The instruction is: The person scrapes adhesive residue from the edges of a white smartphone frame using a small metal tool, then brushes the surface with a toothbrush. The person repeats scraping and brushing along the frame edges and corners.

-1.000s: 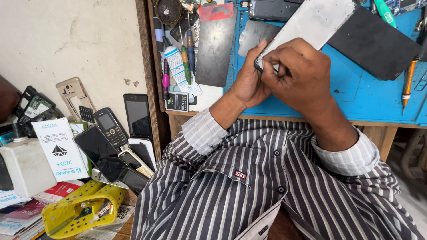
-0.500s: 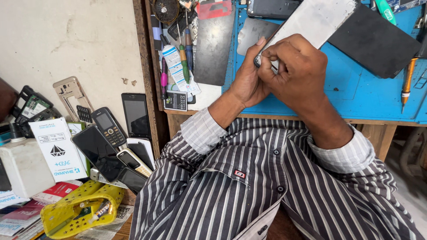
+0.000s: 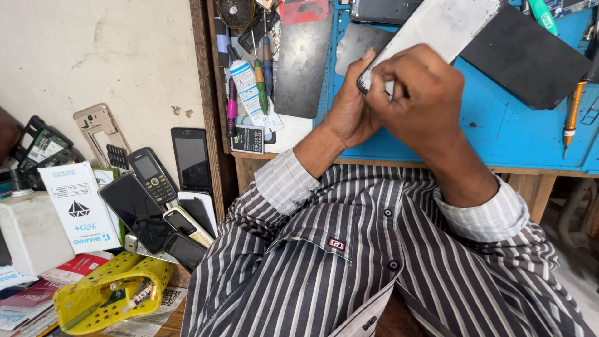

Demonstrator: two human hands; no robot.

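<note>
Phone panel [image 3: 446,22], the pale flat one, sits in both my hands over the blue work mat [image 3: 499,131]. Its long axis runs diagonally, from the near corner at my fingers up and away to the right, out of the top of the view. My left hand [image 3: 349,112] cups that near corner from below, thumb up along the edge. My right hand [image 3: 415,93] is on top, closer to me, fingers pinched down on the same corner. So both are closed on it, and the rest of the panel lies up-right of my grip.

Stuff around: a black rectangular pad [image 3: 530,53] lies just right of the panel on the mat, an orange-handled tool [image 3: 571,115] beyond it. Left of the mat there's a white glue tube [image 3: 249,93] with blue print, slanted, and a small dark label card [image 3: 248,138] below it at the bench edge. Further left, a white box [image 3: 78,206] with a dark triangle logo leans by a pile of old phones [image 3: 156,200], and a yellow perforated tray [image 3: 106,293] sits at the bottom left.
</note>
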